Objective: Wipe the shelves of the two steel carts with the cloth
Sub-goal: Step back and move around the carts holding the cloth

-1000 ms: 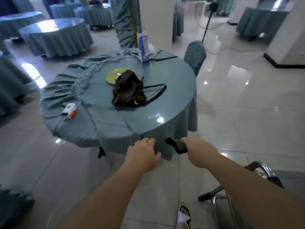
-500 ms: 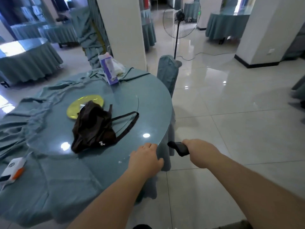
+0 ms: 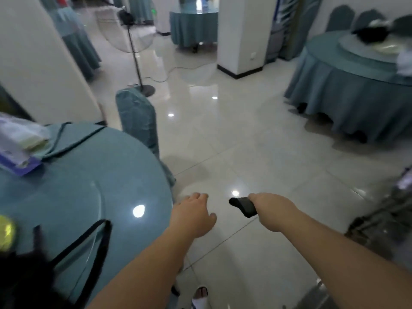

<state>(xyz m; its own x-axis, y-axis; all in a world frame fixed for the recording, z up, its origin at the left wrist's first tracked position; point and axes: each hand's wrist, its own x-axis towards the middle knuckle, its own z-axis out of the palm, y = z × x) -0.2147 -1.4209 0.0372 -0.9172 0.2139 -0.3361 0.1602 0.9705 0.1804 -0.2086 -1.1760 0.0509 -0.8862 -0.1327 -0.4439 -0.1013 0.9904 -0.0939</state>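
My right hand (image 3: 270, 210) is closed around a short black object (image 3: 242, 206) that sticks out to the left; I cannot tell what it is. My left hand (image 3: 192, 214) hovers beside it with loosely bent fingers and holds nothing. It hangs just past the edge of the teal round table (image 3: 93, 190). A blurred steel cart frame (image 3: 383, 219) shows at the right edge, to the right of my right arm. A steel piece (image 3: 316, 294) shows at the bottom right. I see no cloth that I can make out.
On the teal table lie a black bag (image 3: 31, 277), a yellow plate (image 3: 5, 233) and a purple box (image 3: 20, 163). A covered chair (image 3: 138, 121) stands behind it, then a standing fan (image 3: 136, 63) and a white pillar (image 3: 240, 34). Another draped table (image 3: 347, 90) stands far right.
The view has swung to the right: the teal table slid to the left edge and more floor shows. Both hands keep their pose. The cart frame has come into view at the right.
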